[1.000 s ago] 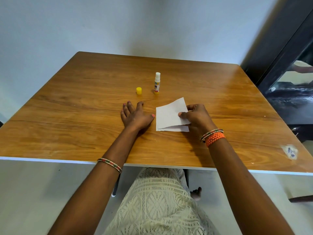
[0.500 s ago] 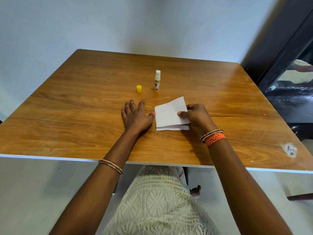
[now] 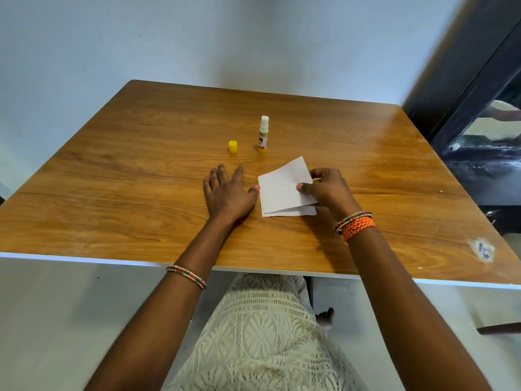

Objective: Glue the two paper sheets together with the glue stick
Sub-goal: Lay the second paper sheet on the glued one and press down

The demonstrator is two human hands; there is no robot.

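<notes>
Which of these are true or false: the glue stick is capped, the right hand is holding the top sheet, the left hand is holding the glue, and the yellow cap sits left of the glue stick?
1. The glue stick is capped. False: it stands open, its yellow cap apart on the table.
2. The right hand pinches the top sheet. True.
3. The left hand holds the glue. False: it rests flat on the table.
4. The cap sits left of the stick. True.

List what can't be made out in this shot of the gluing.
- Head view: whether glue lies between the top sheet and bottom sheet; the top sheet covers it.
- Glue stick label: too small to read.
- Right hand fingertips under the paper: hidden by the sheet.
- Sticker print: blurred.
</notes>
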